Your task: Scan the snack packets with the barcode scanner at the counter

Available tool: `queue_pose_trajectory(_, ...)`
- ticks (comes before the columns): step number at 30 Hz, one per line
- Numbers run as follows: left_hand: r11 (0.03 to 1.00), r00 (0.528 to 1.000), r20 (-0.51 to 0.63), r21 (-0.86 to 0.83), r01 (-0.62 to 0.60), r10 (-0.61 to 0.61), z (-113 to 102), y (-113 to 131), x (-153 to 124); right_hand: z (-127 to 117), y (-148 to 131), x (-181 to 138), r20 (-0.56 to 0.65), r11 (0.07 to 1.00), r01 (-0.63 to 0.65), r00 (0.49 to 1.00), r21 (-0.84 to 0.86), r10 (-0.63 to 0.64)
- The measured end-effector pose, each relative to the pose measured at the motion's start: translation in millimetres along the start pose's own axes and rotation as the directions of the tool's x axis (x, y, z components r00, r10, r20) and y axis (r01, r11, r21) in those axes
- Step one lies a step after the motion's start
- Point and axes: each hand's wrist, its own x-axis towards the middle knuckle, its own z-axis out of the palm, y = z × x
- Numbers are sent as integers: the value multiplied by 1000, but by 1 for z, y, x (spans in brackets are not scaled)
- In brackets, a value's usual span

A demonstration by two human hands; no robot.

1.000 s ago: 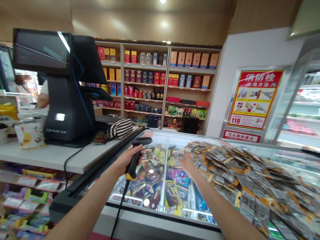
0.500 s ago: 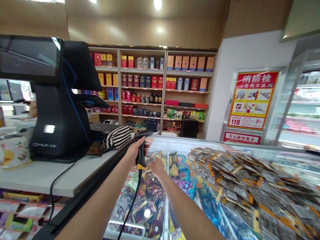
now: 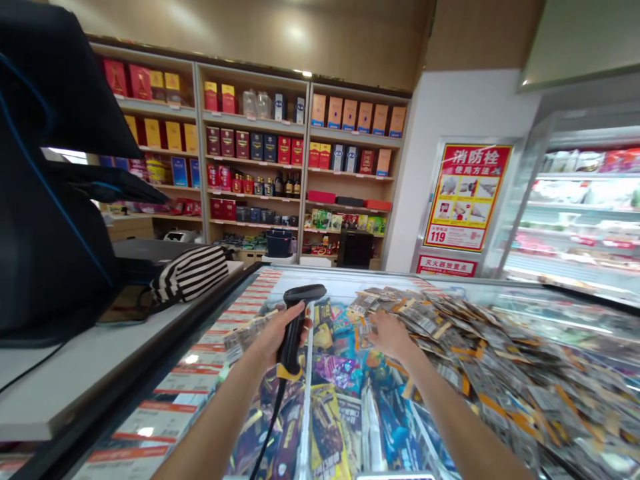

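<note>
The left grip (image 3: 276, 335), right grip (image 3: 393, 335) and both forearms (image 3: 220, 407) are bare.

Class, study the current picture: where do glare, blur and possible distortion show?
Head view: white spots glare over the red-and-white labels, a soft glow lights the wood panel, the packet pile blurs toward the right edge, and the wall shelves slope at left, perhaps lens distortion.

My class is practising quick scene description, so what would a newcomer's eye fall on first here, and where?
Probably the big heap of grey-and-orange packets spread across the right of the glass-topped case, with the right hand at its left edge. Next, the black-and-yellow scanner gripped in the left hand, near the middle. The red-and-yellow sign on the white wall behind also stands out.
</note>
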Motion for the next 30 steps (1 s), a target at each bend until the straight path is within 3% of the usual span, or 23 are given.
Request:
queue_pose_trajectory(3, 995, 997, 65, 96, 23, -29, 2, -2, -9, 1, 11, -7, 62, 997, -6, 998, -78, 11)
queue_pose_trajectory(8, 989, 994, 92, 136, 49, -62, 2, 4, -20, 4, 14, -10, -29, 999, 14, 999, 51, -12)
queue_pose_trajectory(11, 990, 996, 72, 134, 47, -57, -2, 11, -24, 1, 8, -11, -38, 983, 141, 990, 114, -138)
queue_pose_trajectory(15, 991, 998, 57, 127, 33, -41, -11, 18, -25, 0, -14, -4, 35, 928, 372, 927, 27, -373)
queue_pose_trajectory(17, 987, 999, 11, 154, 36, -38, -15, 20, -24, 3, -25, 2, 45, 917, 399, 916, 11, -400)
queue_pose_trajectory(19, 982, 999, -37, 186, 40, -34, -18, 19, -22, 9, -33, 5, 25, 950, 310, 950, 33, -311)
queue_pose_trajectory(21, 978, 998, -61, 202, 41, -30, -20, 19, -21, 14, -38, 5, 16, 990, 133, 991, 54, -134)
queue_pose_trajectory(23, 978, 998, -59, 205, 47, -35, -22, 17, -20, 17, -41, 0, 19, 999, -15, 1000, 42, 15)
queue_pose_trajectory(27, 973, 998, -56, 224, 48, -36, -26, 15, -16, 10, -36, -12, -44, 994, -106, 993, -1, 106)
queue_pose_trajectory(30, 970, 995, -98, 240, 48, -25, -29, 14, -13, 5, -27, -20, 35, 983, -184, 982, -9, 184)
